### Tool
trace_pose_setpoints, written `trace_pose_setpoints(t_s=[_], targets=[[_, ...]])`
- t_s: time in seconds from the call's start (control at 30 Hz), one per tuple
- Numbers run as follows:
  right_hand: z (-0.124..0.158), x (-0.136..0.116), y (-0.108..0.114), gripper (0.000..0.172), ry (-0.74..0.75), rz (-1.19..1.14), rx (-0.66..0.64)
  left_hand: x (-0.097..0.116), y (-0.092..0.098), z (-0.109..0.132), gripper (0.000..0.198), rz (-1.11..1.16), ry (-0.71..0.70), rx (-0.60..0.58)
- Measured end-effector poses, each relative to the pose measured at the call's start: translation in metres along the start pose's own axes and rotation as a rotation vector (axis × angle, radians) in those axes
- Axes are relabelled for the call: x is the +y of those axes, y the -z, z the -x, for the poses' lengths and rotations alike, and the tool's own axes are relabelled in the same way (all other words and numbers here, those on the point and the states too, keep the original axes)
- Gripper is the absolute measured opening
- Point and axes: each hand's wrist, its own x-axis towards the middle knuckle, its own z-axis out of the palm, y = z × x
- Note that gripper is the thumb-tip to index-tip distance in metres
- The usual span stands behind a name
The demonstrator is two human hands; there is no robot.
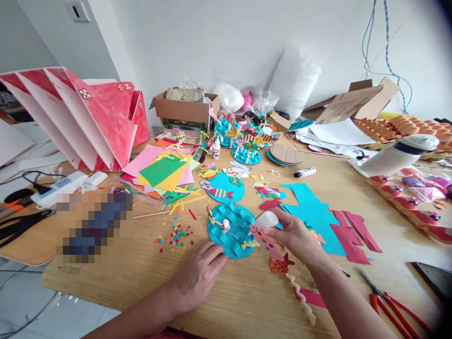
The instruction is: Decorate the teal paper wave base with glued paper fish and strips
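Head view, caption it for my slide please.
Left hand touches a blue disc; right hand holds a white container.

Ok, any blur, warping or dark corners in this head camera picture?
Head view: the right corners are dark; a blocky pixelated patch covers part of the left; the wide lens seems to stretch the red-and-white panelled structure; light looks soft, and the round turquoise wavy-paper disc by the bare left hand is reasonably clear.

Bare forearms [143, 311] and fingers [214, 250]; a sliver of dark red clothing [173, 334] below.
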Motion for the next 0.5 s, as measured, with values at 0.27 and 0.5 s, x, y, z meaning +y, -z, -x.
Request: trace_pose_setpoints(t_s=[0.27,0.5], targets=[[-0.0011,0.0053,-0.0010,0.033,0.019,0.065,0.027,-0.0008,-0.0022,0.0007,0.023,-0.002,0.004,0.010],[-0.0011,-0.0025,-0.0034,0.023,0.026,0.023,0.001,0.0000,-0.0024,0.0002,0.021,0.003,0.012,0.000]])
